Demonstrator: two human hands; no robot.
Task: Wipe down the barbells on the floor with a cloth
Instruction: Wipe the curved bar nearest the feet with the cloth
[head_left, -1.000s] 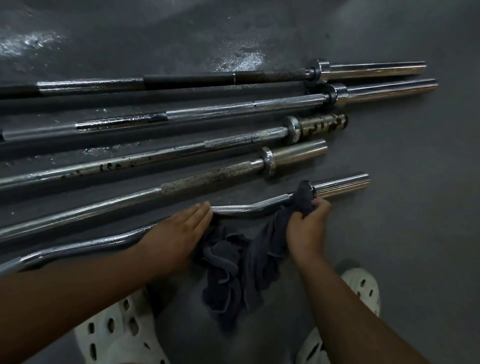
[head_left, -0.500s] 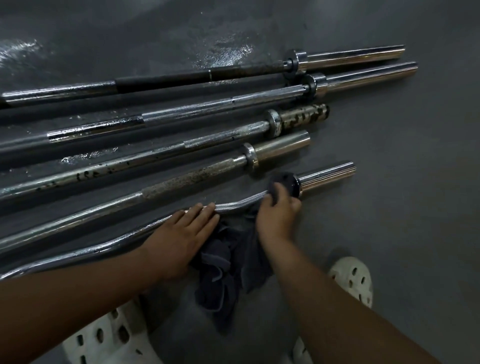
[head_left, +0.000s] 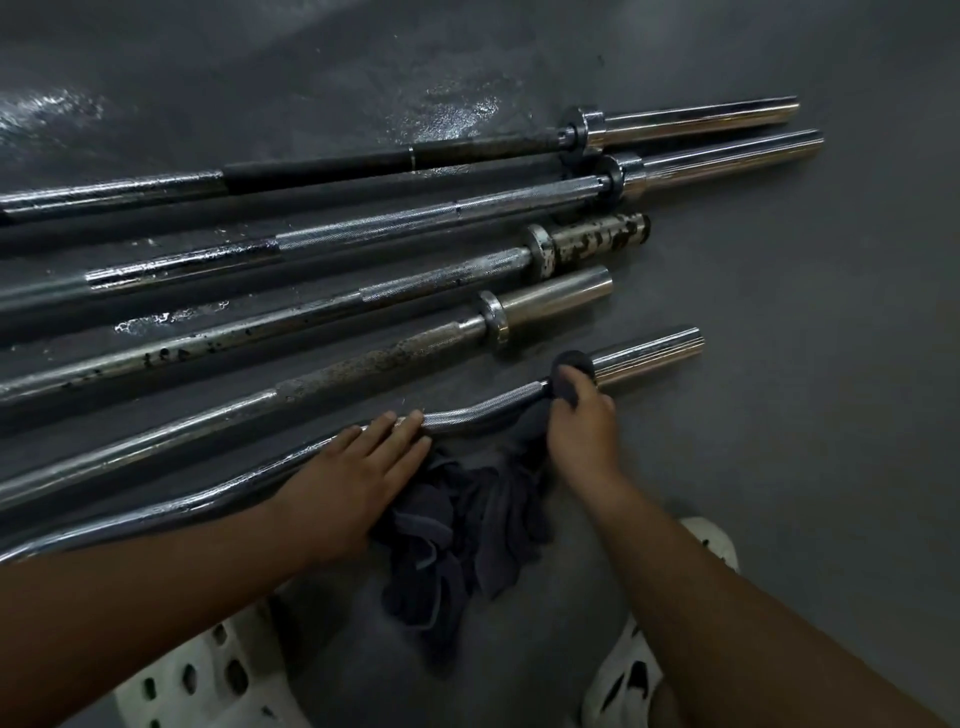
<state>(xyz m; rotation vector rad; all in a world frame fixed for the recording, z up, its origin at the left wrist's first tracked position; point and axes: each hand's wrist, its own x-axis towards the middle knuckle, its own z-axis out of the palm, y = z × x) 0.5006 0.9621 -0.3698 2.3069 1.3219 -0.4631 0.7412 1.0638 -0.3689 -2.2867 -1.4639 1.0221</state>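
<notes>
Chrome barbells (head_left: 415, 228), five in all, lie side by side on the grey floor (head_left: 805, 441): four straight and, nearest the person, one curved bar (head_left: 483, 411). One dark cloth (head_left: 467, 525) trails from that bar's collar to the floor. Right hand (head_left: 582, 431) reaches forward, fingers clenched round the cloth at the collar. Left hand (head_left: 358, 480) lies flat, fingers straight and released, on the curved bar's shaft. Two white perforated shoes (head_left: 197, 675) show below.
</notes>
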